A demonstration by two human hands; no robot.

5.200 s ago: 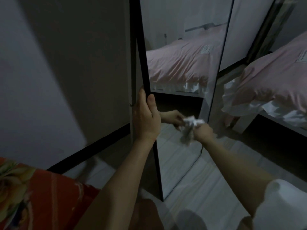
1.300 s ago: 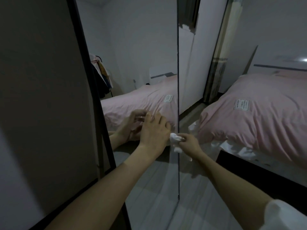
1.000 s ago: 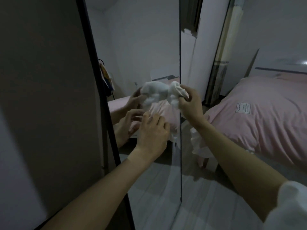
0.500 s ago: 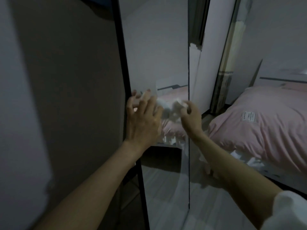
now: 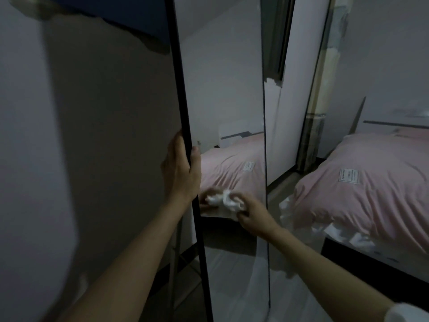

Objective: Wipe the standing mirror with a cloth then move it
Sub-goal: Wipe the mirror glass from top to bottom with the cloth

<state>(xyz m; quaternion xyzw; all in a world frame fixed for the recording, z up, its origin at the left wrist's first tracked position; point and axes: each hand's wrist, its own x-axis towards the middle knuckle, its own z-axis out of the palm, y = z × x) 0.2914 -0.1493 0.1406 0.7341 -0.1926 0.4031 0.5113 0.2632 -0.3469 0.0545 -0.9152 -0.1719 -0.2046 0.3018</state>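
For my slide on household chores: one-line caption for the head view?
Left hand grips the standing mirror by its black frame while right hand rubs a white cloth on the glass.

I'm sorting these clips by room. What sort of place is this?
Most likely a bedroom: a bed with pink bedding stands at the right, beside a tall black-framed standing mirror on a pale wood-look floor.

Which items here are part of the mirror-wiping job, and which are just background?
In the job:
- standing mirror, black-framed
- white cloth, bunched against the glass
- right hand, holding the cloth
- left hand, gripping the mirror's left frame edge

Background:
- bed with pink cover
- wall behind the mirror
- floor
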